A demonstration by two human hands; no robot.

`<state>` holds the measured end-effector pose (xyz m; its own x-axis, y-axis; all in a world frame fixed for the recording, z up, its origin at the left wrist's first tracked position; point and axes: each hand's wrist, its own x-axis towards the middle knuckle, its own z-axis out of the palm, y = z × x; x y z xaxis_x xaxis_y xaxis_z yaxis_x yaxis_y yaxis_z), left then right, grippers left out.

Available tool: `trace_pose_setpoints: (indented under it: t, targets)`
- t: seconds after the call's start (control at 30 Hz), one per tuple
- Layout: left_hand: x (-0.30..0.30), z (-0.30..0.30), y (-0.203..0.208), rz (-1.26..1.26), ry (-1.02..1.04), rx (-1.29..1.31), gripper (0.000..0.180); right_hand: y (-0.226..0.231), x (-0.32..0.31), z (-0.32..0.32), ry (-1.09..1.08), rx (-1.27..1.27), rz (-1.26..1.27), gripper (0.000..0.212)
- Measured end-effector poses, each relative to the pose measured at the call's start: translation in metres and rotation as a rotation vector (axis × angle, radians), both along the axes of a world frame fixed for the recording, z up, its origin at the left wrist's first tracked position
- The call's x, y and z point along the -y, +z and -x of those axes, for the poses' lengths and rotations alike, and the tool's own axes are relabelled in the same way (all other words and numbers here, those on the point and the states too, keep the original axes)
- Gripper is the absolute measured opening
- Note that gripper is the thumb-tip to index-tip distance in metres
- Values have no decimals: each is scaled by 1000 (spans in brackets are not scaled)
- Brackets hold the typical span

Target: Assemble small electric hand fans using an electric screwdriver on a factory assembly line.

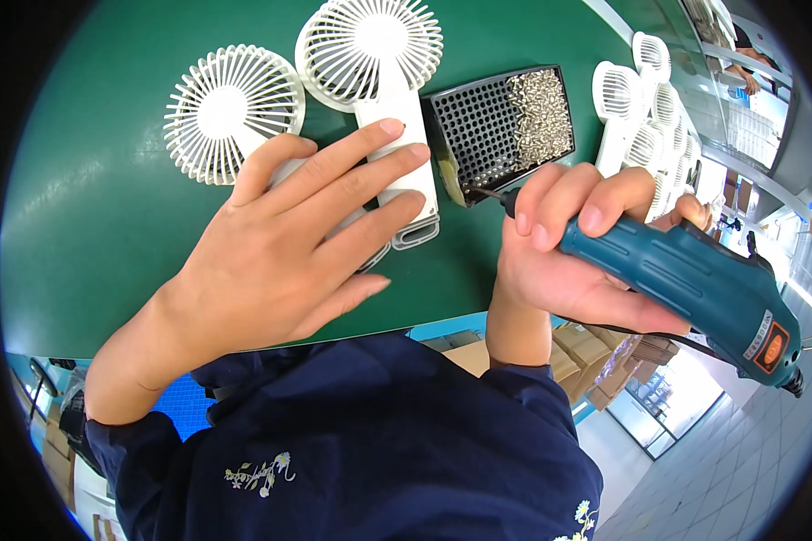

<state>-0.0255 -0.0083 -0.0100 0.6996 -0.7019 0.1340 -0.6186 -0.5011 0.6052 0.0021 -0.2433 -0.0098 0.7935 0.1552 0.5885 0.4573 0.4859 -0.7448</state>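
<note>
Screwdriver (686,270) in right hand (564,257)

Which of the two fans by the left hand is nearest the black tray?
The right fan, lying alongside the black tray; the left fan sits farther away.

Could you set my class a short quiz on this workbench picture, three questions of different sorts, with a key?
1. Multiple choice: what does the right hand hold? a) a paintbrush; b) a teal electric screwdriver; c) a pair of scissors.

2. True or false: most of the small metal pieces are heaped at the right side of the black tray.

3. Fill in the colour: the left hand spreads over the handles of two ____ fans.

Key: 1 b; 2 true; 3 white.
</note>
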Motion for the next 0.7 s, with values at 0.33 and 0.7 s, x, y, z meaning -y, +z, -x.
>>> trace_pose_setpoints:
  t: [0.33, 0.7]
  targets:
    - [2, 2, -2, -28, 5, 43, 53, 2, 2, 0, 26, 8, 17, 80]
    - [-18, -15, 15, -156, 81, 169, 59, 5, 4, 6, 63, -2, 46, 80]
